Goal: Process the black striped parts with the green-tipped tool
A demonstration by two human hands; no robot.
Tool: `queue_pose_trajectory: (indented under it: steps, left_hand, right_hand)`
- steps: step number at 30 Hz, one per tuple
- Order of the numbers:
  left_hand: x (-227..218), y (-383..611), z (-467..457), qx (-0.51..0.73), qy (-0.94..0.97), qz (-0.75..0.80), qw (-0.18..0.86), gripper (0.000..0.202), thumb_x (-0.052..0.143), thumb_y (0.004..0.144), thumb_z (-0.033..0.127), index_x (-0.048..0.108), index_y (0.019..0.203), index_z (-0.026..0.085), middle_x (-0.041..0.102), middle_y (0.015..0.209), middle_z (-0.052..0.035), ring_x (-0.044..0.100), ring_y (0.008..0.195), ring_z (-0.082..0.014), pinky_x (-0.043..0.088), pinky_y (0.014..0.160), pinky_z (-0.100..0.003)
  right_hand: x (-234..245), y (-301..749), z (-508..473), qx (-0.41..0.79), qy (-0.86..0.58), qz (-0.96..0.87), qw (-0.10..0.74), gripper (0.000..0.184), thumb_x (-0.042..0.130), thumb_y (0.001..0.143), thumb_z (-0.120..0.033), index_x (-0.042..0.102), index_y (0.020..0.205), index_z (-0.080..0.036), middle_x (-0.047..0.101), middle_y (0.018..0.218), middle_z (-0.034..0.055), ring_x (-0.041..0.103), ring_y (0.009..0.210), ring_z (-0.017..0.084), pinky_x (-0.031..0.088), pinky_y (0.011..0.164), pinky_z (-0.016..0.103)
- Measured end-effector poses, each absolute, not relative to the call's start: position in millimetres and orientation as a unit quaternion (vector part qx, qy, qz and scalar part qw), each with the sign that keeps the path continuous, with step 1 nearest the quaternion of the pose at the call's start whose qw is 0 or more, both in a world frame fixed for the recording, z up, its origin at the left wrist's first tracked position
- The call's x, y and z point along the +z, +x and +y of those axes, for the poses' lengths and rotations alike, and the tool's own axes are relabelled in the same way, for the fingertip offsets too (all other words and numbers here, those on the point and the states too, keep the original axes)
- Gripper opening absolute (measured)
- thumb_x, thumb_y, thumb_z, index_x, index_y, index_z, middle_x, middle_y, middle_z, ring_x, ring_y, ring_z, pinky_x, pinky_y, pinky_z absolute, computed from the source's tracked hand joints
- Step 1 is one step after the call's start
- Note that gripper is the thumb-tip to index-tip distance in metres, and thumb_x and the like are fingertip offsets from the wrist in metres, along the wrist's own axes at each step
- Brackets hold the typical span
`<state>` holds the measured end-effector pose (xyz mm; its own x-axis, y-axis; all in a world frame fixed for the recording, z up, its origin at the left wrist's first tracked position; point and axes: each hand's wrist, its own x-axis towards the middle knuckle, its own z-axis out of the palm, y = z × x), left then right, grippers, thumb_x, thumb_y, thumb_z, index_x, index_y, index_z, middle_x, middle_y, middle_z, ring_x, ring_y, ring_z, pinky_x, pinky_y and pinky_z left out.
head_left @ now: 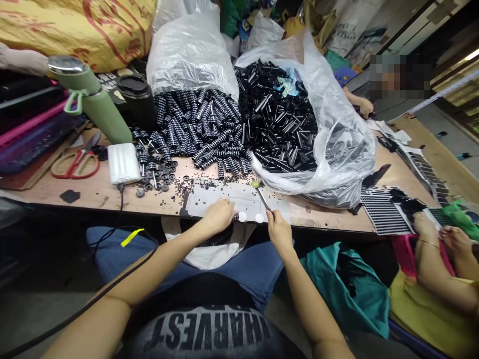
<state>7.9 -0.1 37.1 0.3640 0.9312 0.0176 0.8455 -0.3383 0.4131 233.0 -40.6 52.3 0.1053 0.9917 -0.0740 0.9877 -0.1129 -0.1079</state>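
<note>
My left hand [220, 213] is closed at the front edge of the table, over a white sheet [202, 197]. From its fingers pokes the dark end of a small ribbed black piece [235, 218], mostly hidden. My right hand [280, 230] grips a thin metal tool [264, 199], which points up and away over the sheet. At the tool's far tip is a round yellow-green part [256, 184]. Two white discs [242, 217] lie between my hands. Tiny dark bits [209, 185] are scattered along the sheet's far side. Beyond them lies a heap of ribbed black cylinders [202, 124].
An open plastic bag [337, 144] holds many black tubes [277, 119]. On the left are red scissors [77, 162], a white power bank [123, 163], grey discs [164, 174], a black cup [136, 102] and a green bottle [99, 107]. A co-worker's hands [424, 227] are at the right.
</note>
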Motion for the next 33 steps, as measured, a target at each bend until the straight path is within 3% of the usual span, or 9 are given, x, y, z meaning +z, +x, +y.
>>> queue_pose_trajectory:
  steps: [9,14,17,19,23,26,29,31,33]
  left_hand:
    - [32.7,8.1,150.6,0.154,0.617,0.756,0.157,0.051,0.034,0.089,0.008,0.033,0.139,0.000,0.054,0.120,-0.0295,0.061,0.103,-0.0338,0.048,0.084,-0.042]
    - [24.7,4.6,131.9,0.218,0.639,0.712,0.191,0.063,0.043,0.084,0.007,0.026,0.144,0.002,0.054,0.123,-0.0281,0.057,0.113,-0.0337,0.044,0.095,-0.044]
    - [27.9,-8.8,102.6,0.361,0.605,0.655,0.273,0.053,0.049,0.085,0.018,0.041,0.137,0.011,0.061,0.117,-0.0178,0.062,0.101,-0.0243,0.048,0.091,-0.037]
    - [33.9,-13.3,82.7,0.442,0.546,0.614,0.360,0.043,0.054,0.086,0.031,0.052,0.126,0.016,0.067,0.091,-0.0084,0.063,0.072,-0.0167,0.053,0.069,-0.030]
    - [48.1,-8.8,54.2,0.493,0.444,0.520,0.538,0.037,0.070,0.072,0.046,0.062,0.090,0.015,0.046,0.047,0.0067,0.039,0.036,-0.0065,0.031,0.037,-0.018]
    - [48.2,-6.2,44.9,0.506,0.403,0.487,0.587,0.037,0.077,0.063,0.045,0.058,0.072,0.015,0.044,0.042,0.0071,0.036,0.034,-0.0051,0.026,0.034,-0.017]
    - [37.0,-9.9,39.7,0.497,0.403,0.495,0.588,0.036,0.077,0.062,0.045,0.058,0.070,0.015,0.046,0.041,0.0064,0.036,0.033,-0.0060,0.027,0.035,-0.018]
    - [27.7,-13.7,36.0,0.500,0.434,0.504,0.555,0.033,0.075,0.064,0.044,0.059,0.070,0.016,0.049,0.045,0.0049,0.040,0.037,-0.0074,0.032,0.039,-0.020]
    - [19.7,-16.9,31.6,0.531,0.487,0.508,0.473,0.028,0.072,0.068,0.042,0.062,0.069,0.016,0.057,0.055,0.0012,0.051,0.049,-0.0104,0.041,0.051,-0.022]
  right_hand:
    - [55.3,251.8,43.1,-0.059,-0.646,-0.740,0.176,0.031,0.034,0.098,-0.031,0.061,0.104,-0.016,0.064,0.105,0.0123,0.051,0.099,0.024,0.035,0.084,0.033]
    - [77.9,244.2,136.9,0.044,-0.654,-0.731,0.191,0.021,0.045,0.088,-0.012,0.065,0.094,-0.015,0.067,0.105,0.0144,0.048,0.106,0.026,0.032,0.092,0.038]
    - [81.2,233.4,154.0,0.108,-0.653,-0.712,0.235,0.014,0.052,0.085,-0.016,0.066,0.086,-0.015,0.070,0.097,0.0114,0.053,0.101,0.024,0.036,0.090,0.037]
    - [79.7,217.6,143.5,0.234,-0.612,-0.679,0.330,0.015,0.058,0.083,-0.027,0.066,0.090,-0.016,0.070,0.095,0.0078,0.057,0.093,0.021,0.041,0.084,0.034]
    - [73.3,174.5,96.2,0.544,-0.482,-0.565,0.391,0.034,0.066,0.074,-0.047,0.067,0.091,-0.017,0.069,0.088,0.0046,0.061,0.080,0.016,0.048,0.073,0.030]
    - [72.6,153.0,66.4,0.494,-0.496,-0.599,0.388,0.052,0.067,0.071,-0.053,0.063,0.112,-0.020,0.063,0.118,0.0094,0.060,0.100,0.021,0.049,0.083,0.036]
    - [75.1,146.7,51.8,0.338,-0.479,-0.722,0.367,0.087,0.081,0.056,-0.051,0.049,0.133,-0.024,0.034,0.151,0.0097,0.035,0.134,0.030,0.034,0.108,0.047]
    - [74.2,145.0,47.1,0.313,-0.465,-0.754,0.343,0.099,0.083,0.051,-0.054,0.043,0.137,-0.023,0.026,0.154,0.0101,0.024,0.141,0.032,0.025,0.114,0.049]
    - [69.5,141.4,43.2,0.383,-0.508,-0.683,0.359,0.092,0.072,0.063,-0.062,0.039,0.138,-0.023,0.034,0.149,0.0130,0.037,0.134,0.030,0.035,0.108,0.048]
